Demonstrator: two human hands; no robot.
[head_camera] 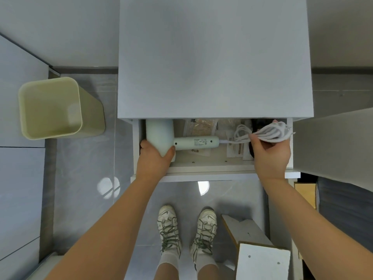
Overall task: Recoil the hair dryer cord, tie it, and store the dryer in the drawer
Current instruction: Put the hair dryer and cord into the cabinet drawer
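Observation:
A pale green hair dryer (161,132) lies inside the open white drawer (212,168), its barrel at the left and its handle (196,142) pointing right. My left hand (154,157) grips the near end of the barrel. The white cord (268,132) is gathered into a bundle of loops over the drawer's right side, and my right hand (270,152) holds that bundle. A short length of cord runs from the handle to the bundle. Whether the bundle is tied I cannot tell.
Flat packets and a dark item lie on the drawer floor. The grey cabinet top (214,57) overhangs the drawer's back. A pale green bin (54,108) stands on the floor at left. White boards (260,257) lean at lower right beside my feet.

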